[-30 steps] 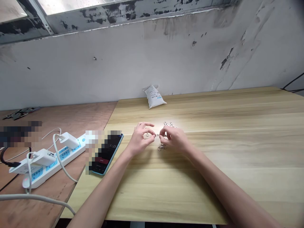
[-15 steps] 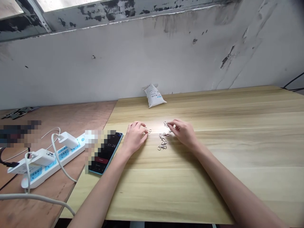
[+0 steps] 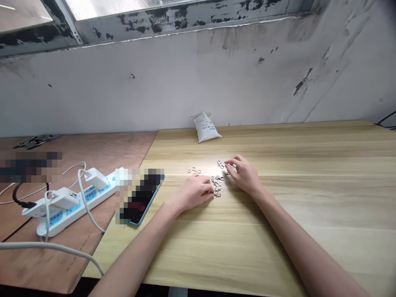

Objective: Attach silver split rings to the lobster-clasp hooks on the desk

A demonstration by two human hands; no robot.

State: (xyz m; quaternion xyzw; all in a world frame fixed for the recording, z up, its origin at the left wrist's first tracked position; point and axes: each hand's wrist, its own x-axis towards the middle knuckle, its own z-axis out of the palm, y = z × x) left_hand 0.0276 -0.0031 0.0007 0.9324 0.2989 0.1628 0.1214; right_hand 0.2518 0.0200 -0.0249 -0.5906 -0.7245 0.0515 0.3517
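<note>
Left hand (image 3: 193, 193) bare, slender fingers, knuckles faintly creased; right hand (image 3: 244, 175) bare as well, same build; nails too small to read; left forearm (image 3: 139, 247) uncovered from the wrist down to the near edge of the table (image 3: 309, 198); right forearm (image 3: 297, 247) likewise uncovered to that near edge; whatever I wear higher up lies past the table's near edge, out of frame.

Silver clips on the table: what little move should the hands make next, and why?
Probably the left hand should pinch the nearest of the silver clips and lift it clear. Its fingertips sit at the cluster's near end, while the right hand rests its fingertips on the far end. Whether either hand grips one yet is too small to tell.
</note>
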